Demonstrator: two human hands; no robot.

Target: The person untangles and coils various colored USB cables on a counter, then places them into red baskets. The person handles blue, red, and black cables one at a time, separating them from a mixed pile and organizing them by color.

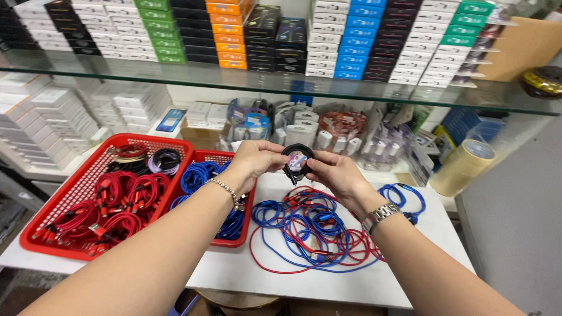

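Left hand (253,159) curled, fingertips pinching the left edge of a small coiled black cable (296,161). Right hand (335,174) likewise half-closed, gripping the coil's right edge. Coil held upright between both, above the white table (328,281), roughly centre frame; light sticker on its face. Directly below at 6 o'clock: loose tangle of blue and red cables (310,231) on the table. At 9 o'clock: two red baskets (76,190), one with red coils, nearer one with blue. At 12 o'clock: glass shelf (281,82) stacked with coloured boxes. At 3 o'clock: tape roll (465,167).
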